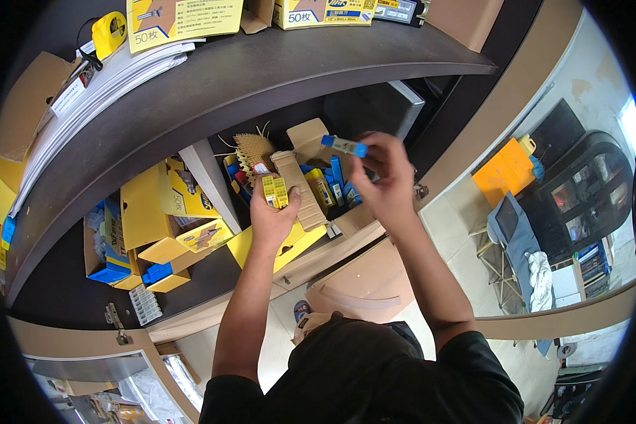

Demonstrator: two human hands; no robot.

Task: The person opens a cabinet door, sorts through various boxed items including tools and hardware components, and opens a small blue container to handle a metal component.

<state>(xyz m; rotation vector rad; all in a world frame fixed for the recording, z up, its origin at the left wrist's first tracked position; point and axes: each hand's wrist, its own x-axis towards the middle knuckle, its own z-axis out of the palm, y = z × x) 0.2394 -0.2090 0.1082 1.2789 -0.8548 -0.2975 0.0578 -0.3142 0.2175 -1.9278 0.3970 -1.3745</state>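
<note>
My left hand (271,225) is closed around small yellow boxes (274,192) with printed faces, held over the lower cabinet compartment. To its right, my right hand (391,177) pinches a small slim case (344,145) with blue ends and a pale middle, slightly blurred. Beneath both hands stands an open yellow carton (279,252). A brown corrugated cardboard strip (295,185) lies across it. Small blue and yellow packs (321,189) are crowded beside the strip, below my right hand. Ridged brown cardboard (254,150) pokes up behind my left hand.
Left of a pale divider (210,185) are yellow cartons (146,212) and a blue-yellow box (108,240). A dark shelf (261,92) overhangs, bearing papers, a yellow tape measure (109,35) and boxes. An open cabinet door with a hinge (120,325) is at lower left.
</note>
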